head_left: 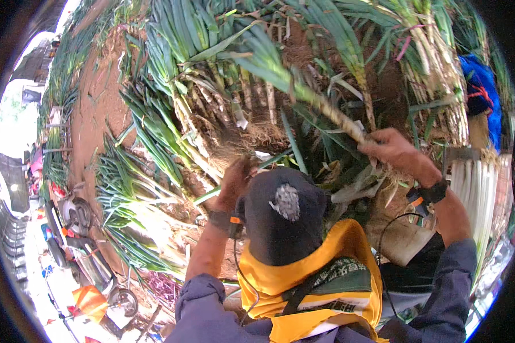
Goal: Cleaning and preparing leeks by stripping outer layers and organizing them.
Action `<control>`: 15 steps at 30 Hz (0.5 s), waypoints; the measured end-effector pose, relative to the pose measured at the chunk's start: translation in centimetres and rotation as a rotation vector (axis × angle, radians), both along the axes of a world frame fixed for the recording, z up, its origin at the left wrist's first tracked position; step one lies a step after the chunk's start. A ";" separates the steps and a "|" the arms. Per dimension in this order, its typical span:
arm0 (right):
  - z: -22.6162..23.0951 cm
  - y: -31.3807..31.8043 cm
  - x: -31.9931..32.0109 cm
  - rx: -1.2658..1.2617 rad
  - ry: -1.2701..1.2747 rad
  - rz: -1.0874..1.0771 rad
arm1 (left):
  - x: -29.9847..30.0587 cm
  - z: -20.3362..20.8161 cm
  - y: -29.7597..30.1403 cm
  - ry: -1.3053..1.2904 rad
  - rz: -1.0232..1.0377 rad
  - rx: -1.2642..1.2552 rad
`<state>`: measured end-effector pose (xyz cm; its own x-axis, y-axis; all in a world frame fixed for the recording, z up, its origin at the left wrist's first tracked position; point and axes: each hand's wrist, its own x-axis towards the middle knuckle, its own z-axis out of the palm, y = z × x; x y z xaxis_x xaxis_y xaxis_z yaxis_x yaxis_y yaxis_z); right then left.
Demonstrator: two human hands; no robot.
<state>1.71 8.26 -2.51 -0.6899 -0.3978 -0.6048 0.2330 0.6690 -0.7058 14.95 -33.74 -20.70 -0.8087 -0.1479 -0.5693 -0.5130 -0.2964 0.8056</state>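
Observation:
My right hand point(397, 153) is closed round the root end of a long leek point(333, 114). Its pale stalk slants up and to the left, ending in green leaves. My left hand point(236, 180) has its fingers curled in beside the cap, close to the roots of a bundle of leeks point(186, 134). Whatever those fingers hold is hidden. Between my arms a dark cap point(283, 214) covers part of the work area. Loose leaves and peelings point(357, 191) lie below my right hand.
Leek bundles stand and lie on the brown soil point(94, 103) ahead and to the left. A tied bundle point(435, 68) stands at the far right beside a blue bag point(480, 86). Pale trimmed stalks point(472, 191) sit at the right. A motorcycle point(88, 251) is at the lower left.

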 end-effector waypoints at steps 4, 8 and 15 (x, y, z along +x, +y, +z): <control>3.5 2.3 3.4 0.166 0.334 0.075 | -3.3 2.1 -5.4 0.255 -0.340 -0.558; 10.5 4.0 6.3 0.448 0.879 0.252 | -6.8 12.4 -3.7 0.187 0.300 0.254; 3.9 6.5 10.5 0.887 1.123 0.463 | -11.7 28.6 6.0 0.510 0.059 0.394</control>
<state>12.20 14.75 1.43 -0.8645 -0.5024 -0.0164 -0.4845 0.8241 0.2935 3.24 -27.77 7.87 -0.9889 -0.0589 -0.1362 -0.0680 -0.6357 0.7689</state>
